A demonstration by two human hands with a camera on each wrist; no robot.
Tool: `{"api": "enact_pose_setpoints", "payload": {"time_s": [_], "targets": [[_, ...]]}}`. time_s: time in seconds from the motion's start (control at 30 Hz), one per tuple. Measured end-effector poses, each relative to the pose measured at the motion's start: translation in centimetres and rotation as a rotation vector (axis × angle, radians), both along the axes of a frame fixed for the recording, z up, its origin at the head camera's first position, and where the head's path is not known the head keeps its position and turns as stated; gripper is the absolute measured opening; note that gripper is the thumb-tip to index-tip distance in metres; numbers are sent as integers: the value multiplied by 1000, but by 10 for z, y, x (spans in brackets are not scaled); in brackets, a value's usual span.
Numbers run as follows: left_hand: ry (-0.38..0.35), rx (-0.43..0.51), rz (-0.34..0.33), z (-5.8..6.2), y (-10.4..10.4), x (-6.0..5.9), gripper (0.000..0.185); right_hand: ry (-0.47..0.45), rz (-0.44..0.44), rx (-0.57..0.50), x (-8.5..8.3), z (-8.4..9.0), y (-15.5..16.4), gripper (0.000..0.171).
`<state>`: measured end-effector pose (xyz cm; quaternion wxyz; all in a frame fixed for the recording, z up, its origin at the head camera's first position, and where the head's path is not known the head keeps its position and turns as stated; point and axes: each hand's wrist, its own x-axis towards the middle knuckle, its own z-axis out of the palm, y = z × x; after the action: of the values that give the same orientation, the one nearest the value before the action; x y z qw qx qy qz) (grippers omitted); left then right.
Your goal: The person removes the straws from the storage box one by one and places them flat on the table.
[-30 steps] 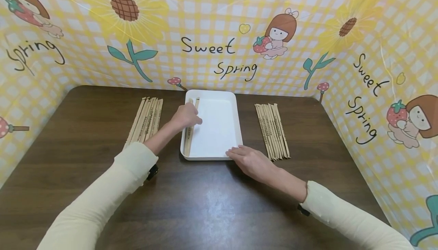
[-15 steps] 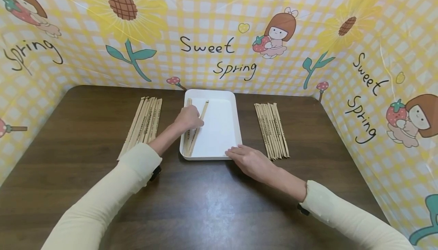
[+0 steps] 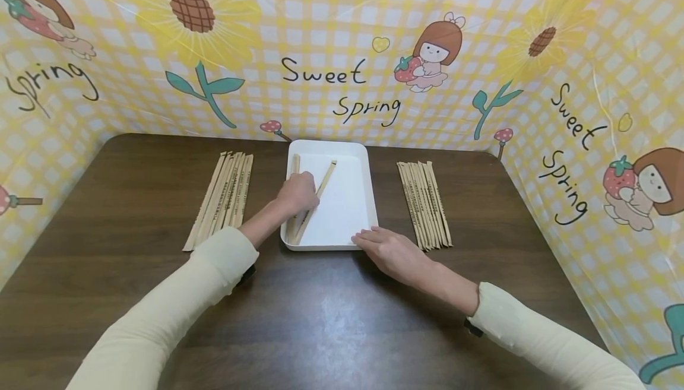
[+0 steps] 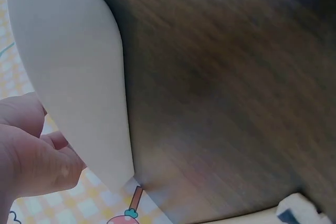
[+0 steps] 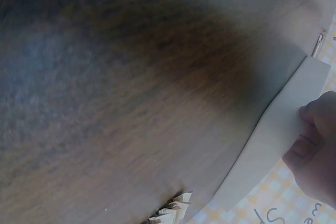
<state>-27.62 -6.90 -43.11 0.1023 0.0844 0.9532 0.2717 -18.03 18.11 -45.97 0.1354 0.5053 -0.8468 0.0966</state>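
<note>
The left hand [image 3: 299,193] has its fingers curled down over a paper-wrapped chopstick pair [image 3: 316,199], pinching it near its middle; the wrapped pair lies slanted inside the white tray [image 3: 350,224], its far end angled toward the tray's centre, beside 1 other wrapped pair [image 3: 293,167] lying straight along the tray's left wall. The right hand [image 3: 387,249] rests with fingers straight and close together against the tray's near right corner, steadying it. The wrapped pair looks light, thin and stiff, the paper sleeve dry and likely to slide on the smooth tray, so a pinch across its width near the middle seems the surest hold. Outward on the dark wood surface [image 3: 320,319], 1 row of wrapped pairs [image 3: 221,197] lies left of the tray and another row [image 3: 424,203] right of it
</note>
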Motion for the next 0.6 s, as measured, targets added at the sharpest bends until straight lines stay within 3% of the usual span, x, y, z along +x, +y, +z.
{"api": "enact_pose_setpoints", "payload": {"time_s": [0.23,0.47,0.6], "targets": [[11,0,-3,-4,2,1,33,5,0,-4,1,0,0,29],[16,82,12,-1,-3,-1,45,5,-2,1,0,-1,0,30],[39,116,42,2,-8,-3,34,-1,-3,1,0,-1,0,31]]}}
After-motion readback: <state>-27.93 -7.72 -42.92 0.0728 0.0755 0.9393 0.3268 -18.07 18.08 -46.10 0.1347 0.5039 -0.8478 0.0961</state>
